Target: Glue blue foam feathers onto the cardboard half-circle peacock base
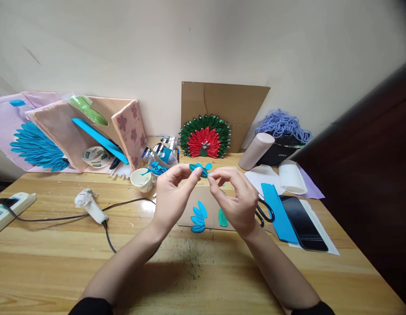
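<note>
Both hands are raised over a cardboard sheet (186, 214). Between thumb and fingers, my left hand (174, 192) holds a small blue-green petal piece (199, 169). My right hand (235, 197) pinches at the right end of that piece, its fingertips close together. Below them on the cardboard lie several blue petals (199, 216) in a curved group and a green oval piece (223, 217), partly behind my right hand. Just past my fingertips is a small blue round piece (208, 166).
A red and green fan-shaped peacock (204, 138) stands at the back. Left are a paper cup (142, 180), a glue gun (91, 205) with its cord, and a power strip (15, 210). Scissors (266, 212), a blue strip (278, 210) and a phone (303, 223) lie right.
</note>
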A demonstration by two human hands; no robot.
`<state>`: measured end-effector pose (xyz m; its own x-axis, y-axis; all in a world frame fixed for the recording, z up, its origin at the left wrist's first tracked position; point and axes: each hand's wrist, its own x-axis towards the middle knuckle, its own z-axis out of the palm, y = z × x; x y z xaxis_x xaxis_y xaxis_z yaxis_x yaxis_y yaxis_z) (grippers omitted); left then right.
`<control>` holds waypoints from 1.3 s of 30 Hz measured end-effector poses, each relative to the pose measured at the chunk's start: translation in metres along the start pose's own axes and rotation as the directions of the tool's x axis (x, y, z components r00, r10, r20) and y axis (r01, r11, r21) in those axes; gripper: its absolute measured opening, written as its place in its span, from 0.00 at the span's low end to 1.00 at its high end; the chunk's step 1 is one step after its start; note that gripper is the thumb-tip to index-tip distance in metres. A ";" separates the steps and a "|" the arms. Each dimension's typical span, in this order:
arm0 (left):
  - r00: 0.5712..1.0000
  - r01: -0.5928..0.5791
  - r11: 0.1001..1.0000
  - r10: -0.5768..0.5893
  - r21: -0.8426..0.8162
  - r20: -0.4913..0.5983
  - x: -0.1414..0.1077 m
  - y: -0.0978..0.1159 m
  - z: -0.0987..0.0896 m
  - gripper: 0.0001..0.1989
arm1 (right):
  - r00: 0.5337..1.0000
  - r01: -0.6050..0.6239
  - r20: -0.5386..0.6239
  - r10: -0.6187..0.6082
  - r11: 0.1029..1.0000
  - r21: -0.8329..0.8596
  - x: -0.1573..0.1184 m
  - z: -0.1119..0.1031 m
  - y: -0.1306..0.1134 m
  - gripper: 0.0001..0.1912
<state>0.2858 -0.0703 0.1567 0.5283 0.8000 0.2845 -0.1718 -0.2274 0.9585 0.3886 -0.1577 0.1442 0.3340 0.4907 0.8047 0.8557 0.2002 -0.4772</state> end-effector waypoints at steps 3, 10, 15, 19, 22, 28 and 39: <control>1.000 0.007 1.000 -0.007 -0.004 0.016 0.000 0.000 -0.001 0.07 | 0.998 -0.055 0.021 0.054 0.997 0.055 -0.001 0.000 -0.001 0.05; 0.991 0.006 1.000 -0.007 0.008 0.133 0.006 0.000 -0.009 0.08 | 0.944 -0.329 0.085 0.318 0.916 0.229 -0.001 0.000 0.000 0.03; 0.951 -0.200 0.973 0.164 0.117 0.262 0.014 0.007 -0.023 0.19 | 0.758 -0.650 0.356 0.547 0.680 0.339 0.010 -0.007 0.011 0.09; 0.913 -0.279 0.946 0.208 0.167 0.350 0.020 0.007 -0.030 0.17 | 0.572 -0.814 0.626 0.530 0.461 0.353 0.016 -0.010 0.021 0.12; 0.922 -0.269 0.950 0.207 0.156 0.328 0.025 0.003 -0.030 0.10 | 0.478 -0.874 0.748 0.461 0.336 0.351 0.015 -0.009 0.027 0.12; 0.960 -0.109 0.985 0.069 0.137 0.271 0.029 -0.005 -0.031 0.05 | 0.461 -0.881 0.778 0.426 0.327 0.342 0.014 -0.005 0.030 0.13; 0.954 0.048 0.992 -0.081 0.119 0.288 0.029 -0.012 -0.025 0.06 | 0.595 -0.747 0.658 0.461 0.619 0.242 0.017 -0.006 0.022 0.11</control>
<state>0.2822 -0.0304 0.1528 0.7576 0.6216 0.1989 -0.0460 -0.2531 0.9663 0.4151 -0.1503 0.1496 0.3328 0.9426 0.0267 0.1850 -0.0375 -0.9820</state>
